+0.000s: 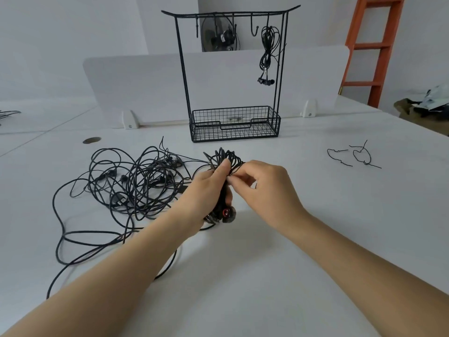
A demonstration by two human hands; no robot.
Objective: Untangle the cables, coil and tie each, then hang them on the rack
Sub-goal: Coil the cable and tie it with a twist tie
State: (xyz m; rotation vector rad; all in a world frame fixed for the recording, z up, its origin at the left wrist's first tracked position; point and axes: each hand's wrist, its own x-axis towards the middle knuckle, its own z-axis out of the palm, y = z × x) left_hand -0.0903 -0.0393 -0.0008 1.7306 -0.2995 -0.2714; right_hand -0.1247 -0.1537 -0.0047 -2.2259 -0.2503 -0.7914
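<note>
My left hand (pixel 209 188) grips a coiled black earphone cable (pixel 224 156) above the white table (pixel 267 263); the coil's loops fan out above my fingers and its earbuds with a red spot (pixel 226 212) hang below. My right hand (pixel 264 186) pinches a thin wire tie at the coil's middle. A tangle of black cables (pixel 136 181) lies on the table to the left. The black wire rack (pixel 233 76) stands behind, with one tied earphone coil (pixel 268 49) hanging on its right hook.
Two loose black wire ties (pixel 354 155) lie on the table to the right. The rack's base is a wire basket (pixel 234 126). A white divider panel (pixel 136 81) runs behind it. An orange ladder (pixel 371 45) stands at the back right.
</note>
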